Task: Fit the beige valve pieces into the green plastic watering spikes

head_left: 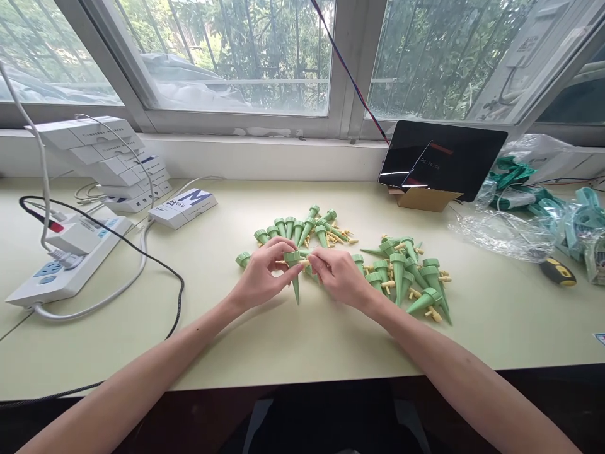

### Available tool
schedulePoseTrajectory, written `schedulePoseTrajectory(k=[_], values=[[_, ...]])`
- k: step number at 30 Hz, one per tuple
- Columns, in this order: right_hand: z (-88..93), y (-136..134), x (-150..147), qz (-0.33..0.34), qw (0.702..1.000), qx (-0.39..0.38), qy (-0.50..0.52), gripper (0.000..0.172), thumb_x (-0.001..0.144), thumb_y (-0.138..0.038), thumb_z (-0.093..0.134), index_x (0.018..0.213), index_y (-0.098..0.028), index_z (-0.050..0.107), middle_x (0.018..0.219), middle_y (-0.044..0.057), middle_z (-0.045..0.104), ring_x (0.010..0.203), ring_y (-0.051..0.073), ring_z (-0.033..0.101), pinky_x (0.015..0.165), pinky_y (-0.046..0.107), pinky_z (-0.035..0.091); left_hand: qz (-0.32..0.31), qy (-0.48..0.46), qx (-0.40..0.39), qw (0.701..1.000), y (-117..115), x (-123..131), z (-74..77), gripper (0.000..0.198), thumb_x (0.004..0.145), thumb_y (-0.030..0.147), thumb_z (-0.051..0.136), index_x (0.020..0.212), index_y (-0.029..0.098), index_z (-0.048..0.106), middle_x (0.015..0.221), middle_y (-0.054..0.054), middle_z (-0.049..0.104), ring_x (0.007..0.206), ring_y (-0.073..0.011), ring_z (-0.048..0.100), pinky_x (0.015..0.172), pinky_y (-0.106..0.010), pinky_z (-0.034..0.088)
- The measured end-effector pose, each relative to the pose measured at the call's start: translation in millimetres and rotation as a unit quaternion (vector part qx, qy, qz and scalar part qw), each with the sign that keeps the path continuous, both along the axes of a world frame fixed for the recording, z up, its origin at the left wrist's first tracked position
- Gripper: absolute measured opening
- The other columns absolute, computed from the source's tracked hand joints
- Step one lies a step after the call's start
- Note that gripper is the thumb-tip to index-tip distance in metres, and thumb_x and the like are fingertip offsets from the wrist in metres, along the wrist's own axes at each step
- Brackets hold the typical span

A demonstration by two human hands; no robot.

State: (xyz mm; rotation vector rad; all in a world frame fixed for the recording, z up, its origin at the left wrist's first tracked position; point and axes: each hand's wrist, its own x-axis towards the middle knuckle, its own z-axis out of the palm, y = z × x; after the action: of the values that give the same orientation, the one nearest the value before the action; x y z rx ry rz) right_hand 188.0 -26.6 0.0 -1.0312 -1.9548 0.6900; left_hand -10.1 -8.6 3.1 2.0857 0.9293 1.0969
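Between the fingers of my left hand (265, 274) is a green plastic watering spike (295, 290), its wide cap up and its tip pointing down. My right hand (338, 274) pinches a small yellow valve (305, 260) at the side of that spike's cap; the fingers partly cover it. Behind my hands lies a group of green spikes (289, 225) with yellow valves (336, 236) among them. To the right of my right hand is a second pile of green spikes (398, 271), several with yellow valves on them.
At left stand a power strip (75, 271) with cables, stacked white boxes (113, 157) and one loose box (184, 207). A tablet (442, 157) leans on a cardboard stand (428, 198) at the back. Clear plastic wrap (505, 233) and a black-yellow tool (558, 272) lie at right.
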Motion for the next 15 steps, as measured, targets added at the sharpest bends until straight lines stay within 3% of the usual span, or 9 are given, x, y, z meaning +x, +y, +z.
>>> schedulePoseTrajectory(k=[3,5,10,15], values=[[-1.3,-0.9,-0.1,0.011,1.0,-0.002,0.019,0.013,0.098,-0.027,0.048,0.099,-0.019,0.058,0.079,0.002,0.061,0.068,0.014,0.054,0.063,0.025,0.042,0.005,0.0,0.001,1.0,1.4,-0.5,-0.1,0.018,0.086,0.034,0.069,0.089,0.018,0.063,0.103,-0.006,0.056,0.073,-0.0115,0.057,0.057,-0.025,0.06],[-1.9,-1.1,-0.2,0.015,0.999,-0.005,0.028,0.012,0.096,-0.025,0.05,0.103,-0.019,0.056,0.084,0.003,0.062,0.071,0.015,0.057,0.065,0.026,0.044,0.007,0.0,-0.002,1.0,2.2,-0.9,-0.4,0.018,0.086,0.035,0.069,0.089,0.018,0.063,0.103,-0.007,0.056,0.072,-0.0113,0.057,0.056,-0.025,0.06],[-1.7,-0.3,0.0,0.027,0.999,-0.011,0.032,0.009,0.097,-0.024,0.047,0.093,-0.02,0.054,0.077,0.001,0.059,0.063,0.013,0.052,0.062,0.026,0.043,0.006,0.0,0.004,1.0,1.9,-0.6,-0.2,0.019,0.086,0.036,0.068,0.089,0.018,0.062,0.103,-0.007,0.057,0.075,-0.0126,0.058,0.058,-0.026,0.061],[-0.9,0.7,0.6,0.02,1.0,-0.009,0.002,0.02,0.098,-0.024,0.044,0.08,-0.019,0.052,0.066,-0.002,0.054,0.059,0.012,0.047,0.061,0.026,0.039,0.005,0.012,0.016,1.0,-0.4,0.8,1.7,0.021,0.086,0.037,0.067,0.084,0.018,0.061,0.102,-0.007,0.057,0.076,-0.0126,0.058,0.058,-0.025,0.062]])
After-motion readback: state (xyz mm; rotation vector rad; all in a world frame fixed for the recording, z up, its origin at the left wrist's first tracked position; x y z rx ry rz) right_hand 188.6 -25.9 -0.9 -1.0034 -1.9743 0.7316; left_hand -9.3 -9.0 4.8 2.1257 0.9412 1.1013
